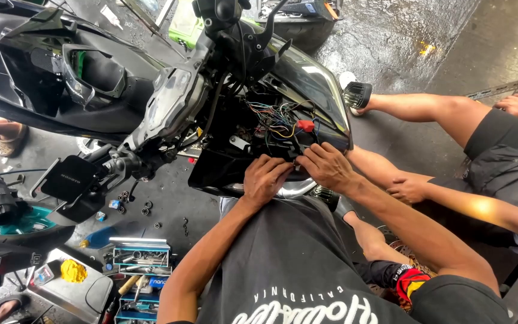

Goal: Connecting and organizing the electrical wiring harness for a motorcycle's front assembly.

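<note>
My count from head view: one black scooter (151, 90), front panel off. One wiring bundle (274, 123) exposed, one red connector (305, 125) in it. My hands: two, left hand (265, 179) and right hand (325, 165), both at lower edge of bundle. Other person seated on my right: two hands, one (409, 189) on leg, one (515, 105) on knee. One open blue toolbox (140, 255) on floor. One yellow rag (73, 271). Small black loose parts (130, 201) on floor: I see roughly seven, too small for exact count.
</note>
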